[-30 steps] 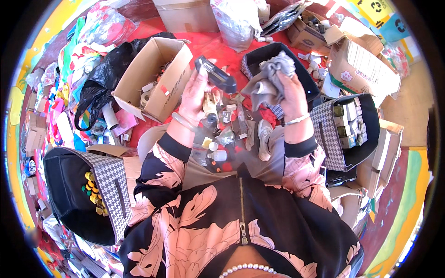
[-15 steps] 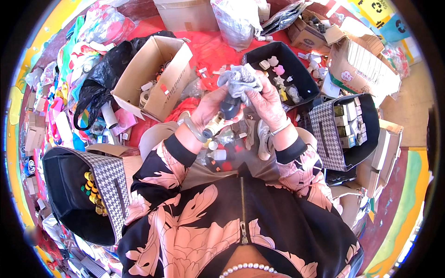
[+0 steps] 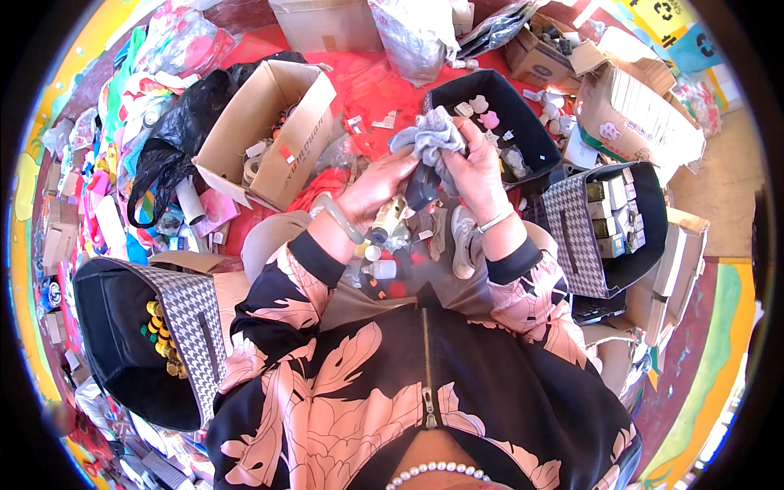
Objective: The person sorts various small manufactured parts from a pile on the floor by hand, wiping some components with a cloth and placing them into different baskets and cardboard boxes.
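A crumpled grey cloth (image 3: 433,139) is bunched between my two hands in front of my chest. My right hand (image 3: 479,175) is closed on the cloth, its fingers pressed into the folds. Just below the cloth hangs a smooth, dark, rounded object (image 3: 421,189), partly covered by it. My left hand (image 3: 377,189) is closed at the left side of this object, and most of its fingertips are hidden. Under my left hand shows a cream-and-gold bottle-like item (image 3: 389,217) with a dark end; whether it is held or lies lower down, I cannot tell.
An open cardboard box (image 3: 269,135) stands ahead left. Ahead right is a black bin (image 3: 535,122) with small items. A houndstooth bin (image 3: 569,237) holding several small boxes is at right; another houndstooth bin (image 3: 192,318) with gold-coloured items is at left. Heaped goods (image 3: 106,204) line the left.
Both hands have turned the cloth and dark object a little. My left fingers no longer show beneath the dark object, which now tilts lower and to the right.
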`<act>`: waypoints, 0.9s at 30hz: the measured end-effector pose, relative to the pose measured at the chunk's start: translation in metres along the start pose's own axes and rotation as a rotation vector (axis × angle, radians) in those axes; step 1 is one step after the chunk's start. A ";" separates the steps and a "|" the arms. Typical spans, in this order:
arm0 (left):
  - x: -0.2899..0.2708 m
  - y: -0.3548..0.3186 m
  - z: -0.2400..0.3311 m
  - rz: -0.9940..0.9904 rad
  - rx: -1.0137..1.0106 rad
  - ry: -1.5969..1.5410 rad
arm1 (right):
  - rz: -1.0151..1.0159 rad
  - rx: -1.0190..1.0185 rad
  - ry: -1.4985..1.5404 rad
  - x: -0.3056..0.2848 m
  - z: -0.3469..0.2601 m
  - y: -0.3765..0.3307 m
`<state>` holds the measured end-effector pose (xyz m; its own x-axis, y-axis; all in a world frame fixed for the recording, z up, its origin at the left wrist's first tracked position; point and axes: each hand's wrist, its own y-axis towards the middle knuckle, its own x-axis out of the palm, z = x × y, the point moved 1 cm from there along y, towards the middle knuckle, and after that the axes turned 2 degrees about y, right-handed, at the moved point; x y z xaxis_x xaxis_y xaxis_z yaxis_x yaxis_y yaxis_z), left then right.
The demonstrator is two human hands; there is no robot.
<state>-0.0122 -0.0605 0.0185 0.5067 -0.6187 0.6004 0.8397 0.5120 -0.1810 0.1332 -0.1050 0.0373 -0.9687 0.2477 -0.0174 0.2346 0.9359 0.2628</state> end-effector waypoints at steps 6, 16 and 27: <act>-0.009 0.002 -0.010 -0.046 0.062 -0.318 | -0.131 0.023 0.069 -0.006 0.003 0.009; -0.029 -0.008 0.014 -0.282 0.278 -0.447 | 0.336 0.137 0.149 -0.046 0.018 0.019; -0.003 -0.006 0.004 0.039 0.130 -0.158 | -0.089 0.043 0.188 0.007 0.008 0.004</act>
<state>-0.0202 -0.0591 0.0210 0.4928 -0.5011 0.7113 0.7827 0.6125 -0.1107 0.1279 -0.0973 0.0304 -0.9829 0.1166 0.1424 0.1471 0.9627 0.2270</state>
